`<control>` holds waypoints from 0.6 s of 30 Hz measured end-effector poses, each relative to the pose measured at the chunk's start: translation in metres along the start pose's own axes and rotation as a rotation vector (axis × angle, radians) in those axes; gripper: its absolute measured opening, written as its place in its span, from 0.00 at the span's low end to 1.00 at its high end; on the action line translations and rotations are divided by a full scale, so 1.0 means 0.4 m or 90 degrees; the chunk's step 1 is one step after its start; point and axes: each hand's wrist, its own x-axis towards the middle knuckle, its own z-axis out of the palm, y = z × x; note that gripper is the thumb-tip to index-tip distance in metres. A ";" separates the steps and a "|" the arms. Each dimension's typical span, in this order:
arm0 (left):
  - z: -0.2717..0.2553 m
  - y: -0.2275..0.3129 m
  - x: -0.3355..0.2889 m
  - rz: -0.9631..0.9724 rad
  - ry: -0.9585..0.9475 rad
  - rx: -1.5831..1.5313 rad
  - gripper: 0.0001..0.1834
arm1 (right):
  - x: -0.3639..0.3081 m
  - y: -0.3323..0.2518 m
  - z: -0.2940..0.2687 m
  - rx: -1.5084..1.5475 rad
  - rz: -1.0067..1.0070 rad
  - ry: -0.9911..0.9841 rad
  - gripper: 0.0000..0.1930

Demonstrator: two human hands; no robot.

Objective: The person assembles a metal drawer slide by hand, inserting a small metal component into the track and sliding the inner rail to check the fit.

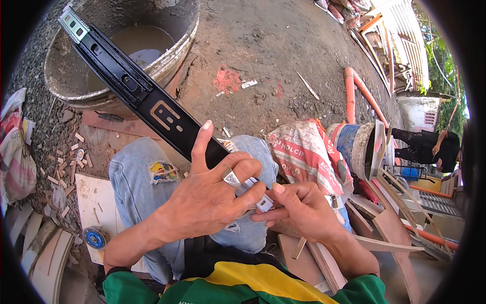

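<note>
A long black metal drawer slide (169,117) slants from the upper left down to my hands above my lap. Its far end carries a silver bracket and hangs over the rim of a large tub. My left hand (207,195), with a ring on one finger, is wrapped round the near part of the slide, index finger stretched along it. At the slide's silver near end, my right hand (301,210) pinches with thumb and fingers against the tip. Whether a small part sits between those fingertips is hidden. My jeans (139,167) lie beneath, torn at the knee.
The large tub (190,38) of murky water stands at upper left. Right of my knees are a red-and-white sack (309,152), a dirty bucket (349,147) and an orange pipe (350,93). Wood offcuts (395,233) lie at right. A person (430,147) in dark clothes is farther off.
</note>
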 end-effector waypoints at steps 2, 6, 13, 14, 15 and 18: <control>-0.002 0.000 0.000 -0.001 0.000 0.001 0.18 | 0.002 0.000 -0.003 -0.030 -0.001 -0.007 0.24; 0.000 -0.001 0.000 -0.002 0.002 -0.003 0.18 | 0.005 0.002 -0.007 -0.035 0.005 -0.013 0.24; 0.002 -0.002 -0.006 0.001 0.011 -0.007 0.16 | 0.009 -0.002 0.004 0.013 0.030 -0.004 0.26; 0.002 -0.002 -0.007 0.001 0.005 -0.008 0.17 | 0.009 -0.006 0.004 0.014 0.030 -0.004 0.26; 0.001 -0.002 -0.008 0.000 0.000 -0.007 0.17 | 0.010 -0.011 0.003 0.050 0.051 0.000 0.27; 0.002 -0.005 -0.005 0.007 -0.007 0.004 0.18 | 0.010 -0.015 -0.004 0.092 0.095 0.016 0.29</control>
